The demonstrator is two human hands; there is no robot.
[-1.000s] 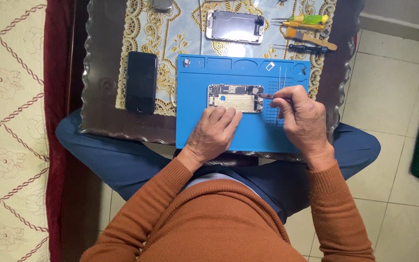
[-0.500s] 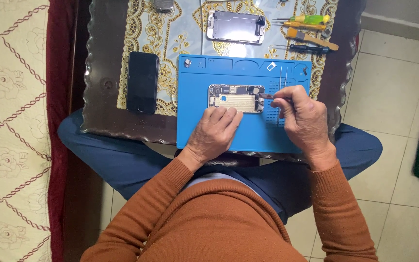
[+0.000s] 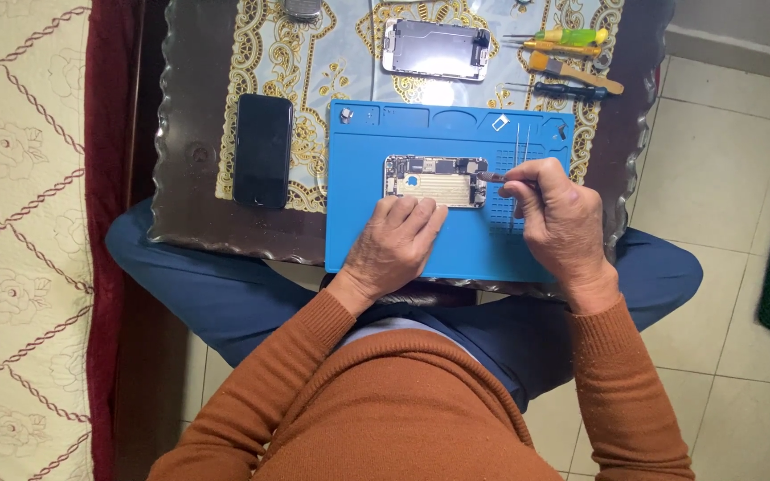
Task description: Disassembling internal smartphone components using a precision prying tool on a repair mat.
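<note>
Pinching a thin tool (image 3: 490, 177) between thumb and fingers, the right hand (image 3: 556, 212) holds its tip at the right end of the opened phone (image 3: 436, 181); the left hand (image 3: 398, 243), fingers together and flat, presses on the phone's near edge; the phone lies on a blue mat (image 3: 443, 245) on the tabletop (image 3: 191, 160); beyond the right hand lie screwdrivers (image 3: 563, 40) and a detached screen (image 3: 436, 50); left of the left hand rests a black phone (image 3: 263, 150).
</note>
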